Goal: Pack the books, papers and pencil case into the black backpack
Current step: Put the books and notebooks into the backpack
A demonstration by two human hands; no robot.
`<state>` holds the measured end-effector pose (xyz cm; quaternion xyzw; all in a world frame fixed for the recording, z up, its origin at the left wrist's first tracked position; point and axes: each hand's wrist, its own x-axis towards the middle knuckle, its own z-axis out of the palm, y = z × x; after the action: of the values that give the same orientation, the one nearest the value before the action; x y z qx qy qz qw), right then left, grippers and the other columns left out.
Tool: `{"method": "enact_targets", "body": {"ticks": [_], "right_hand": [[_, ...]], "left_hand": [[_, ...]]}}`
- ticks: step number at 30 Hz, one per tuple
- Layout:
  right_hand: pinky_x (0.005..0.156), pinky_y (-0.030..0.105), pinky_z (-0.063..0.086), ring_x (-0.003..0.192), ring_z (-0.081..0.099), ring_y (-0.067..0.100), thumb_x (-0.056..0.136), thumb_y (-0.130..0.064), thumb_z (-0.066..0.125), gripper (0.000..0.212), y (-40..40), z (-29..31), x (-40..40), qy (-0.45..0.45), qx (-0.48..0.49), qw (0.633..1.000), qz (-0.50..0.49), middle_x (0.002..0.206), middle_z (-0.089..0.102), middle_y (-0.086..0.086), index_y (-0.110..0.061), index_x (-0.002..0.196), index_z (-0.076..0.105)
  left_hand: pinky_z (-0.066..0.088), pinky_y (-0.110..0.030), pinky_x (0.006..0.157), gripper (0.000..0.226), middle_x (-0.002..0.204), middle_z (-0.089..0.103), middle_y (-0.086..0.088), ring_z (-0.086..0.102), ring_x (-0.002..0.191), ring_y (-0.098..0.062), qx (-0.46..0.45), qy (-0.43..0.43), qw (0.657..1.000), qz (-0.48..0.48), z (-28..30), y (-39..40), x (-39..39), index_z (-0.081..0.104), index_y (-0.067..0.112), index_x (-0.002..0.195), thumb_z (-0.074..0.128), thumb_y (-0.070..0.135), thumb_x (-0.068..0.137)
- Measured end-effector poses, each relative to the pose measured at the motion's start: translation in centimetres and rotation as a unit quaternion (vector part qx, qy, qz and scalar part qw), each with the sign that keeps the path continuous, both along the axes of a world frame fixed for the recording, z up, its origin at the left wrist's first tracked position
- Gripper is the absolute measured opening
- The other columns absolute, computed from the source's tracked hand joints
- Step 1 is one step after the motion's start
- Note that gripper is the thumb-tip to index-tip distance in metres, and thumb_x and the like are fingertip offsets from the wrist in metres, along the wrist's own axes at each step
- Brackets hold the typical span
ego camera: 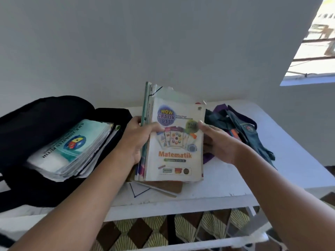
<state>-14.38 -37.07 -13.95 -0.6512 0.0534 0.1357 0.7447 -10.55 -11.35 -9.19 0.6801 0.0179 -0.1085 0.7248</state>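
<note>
Books stand in a bundle over the white table, a maths book in front. Our left hand grips one side and our right hand holds the other. Some books already sit in the black backpack. Next we should tip this bundle left into the opening.

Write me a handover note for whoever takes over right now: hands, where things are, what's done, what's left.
Left hand grips the left edge of an upright stack of books, Matematik in front; right hand holds its right edge.
Black backpack lies open on the left of the white table, one bundle of books and papers already inside.
Left: pack the held stack, the brown book and papers beneath it, then find the pencil case; I cannot pick it out.
</note>
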Motion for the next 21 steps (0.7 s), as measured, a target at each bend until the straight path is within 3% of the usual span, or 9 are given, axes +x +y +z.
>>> {"method": "enact_targets", "body": {"ticks": [3,5,9,11,14,18,21], "right_hand": [[0.096,0.062,0.056,0.116,0.069,0.045,0.076,-0.044,0.088,0.078,1.6,1.9,0.1,-0.077,0.005,0.996,-0.036,0.125,0.072,0.02,-0.009,0.138,0.055],[0.094,0.064,0.057,0.107,0.073,0.043,0.071,-0.03,0.091,0.07,2.2,3.6,0.5,-0.126,0.014,0.982,-0.137,0.115,0.076,0.019,-0.006,0.13,0.062],[0.083,0.051,0.063,0.095,0.078,0.036,0.07,-0.012,0.095,0.054,2.8,5.6,1.1,-0.241,0.003,0.938,-0.248,0.105,0.079,0.014,-0.007,0.117,0.069],[0.079,0.047,0.064,0.095,0.078,0.033,0.071,-0.009,0.094,0.055,3.1,4.9,0.9,-0.257,-0.017,0.93,-0.26,0.106,0.079,0.012,-0.007,0.118,0.067],[0.084,0.049,0.064,0.095,0.078,0.027,0.067,-0.01,0.094,0.053,3.4,1.7,-0.2,-0.212,-0.062,0.949,-0.225,0.104,0.08,0.007,-0.01,0.115,0.072],[0.085,0.052,0.064,0.092,0.079,0.025,0.072,-0.005,0.092,0.032,3.6,0.3,-0.7,-0.181,-0.054,0.952,-0.239,0.097,0.081,0.005,-0.018,0.099,0.08],[0.081,0.048,0.065,0.091,0.079,0.026,0.074,-0.008,0.092,0.035,4.5,1.3,-0.6,-0.193,-0.045,0.948,-0.249,0.097,0.081,0.006,-0.009,0.106,0.077]], "left_hand": [[0.061,-0.039,0.059,0.055,0.098,0.075,-0.019,0.076,0.073,-0.028,-0.014,-0.085,0.996,-0.003,1.6,-0.1,-0.2,0.054,-0.002,0.123,0.078,-0.011,0.075],[0.061,-0.035,0.062,0.054,0.099,0.073,-0.014,0.076,0.078,-0.023,0.007,-0.177,0.984,-0.007,2.3,-0.5,-0.1,0.049,-0.001,0.122,0.077,-0.013,0.077],[0.061,-0.029,0.068,0.053,0.105,0.071,-0.007,0.074,0.089,-0.016,0.017,-0.285,0.958,0.012,2.5,-1.9,1.1,0.049,0.012,0.116,0.081,-0.007,0.078],[0.063,-0.032,0.074,0.055,0.106,0.075,-0.001,0.075,0.094,-0.016,-0.005,-0.27,0.963,0.016,1.1,-2.3,2.0,0.056,0.02,0.116,0.085,-0.005,0.076],[0.064,-0.035,0.078,0.054,0.099,0.079,0.005,0.076,0.093,-0.015,-0.002,-0.193,0.981,-0.009,-3.1,-2.0,2.3,0.063,0.014,0.121,0.086,-0.004,0.076],[0.063,-0.032,0.079,0.051,0.102,0.078,0.003,0.075,0.097,-0.018,0.005,-0.163,0.986,-0.018,-5.7,-2.1,1.7,0.061,0.016,0.123,0.082,-0.005,0.081],[0.063,-0.036,0.08,0.054,0.112,0.072,-0.002,0.074,0.101,-0.017,0.004,-0.145,0.989,-0.006,-5.8,-1.8,2.1,0.052,0.024,0.12,0.087,0.012,0.081]]}}
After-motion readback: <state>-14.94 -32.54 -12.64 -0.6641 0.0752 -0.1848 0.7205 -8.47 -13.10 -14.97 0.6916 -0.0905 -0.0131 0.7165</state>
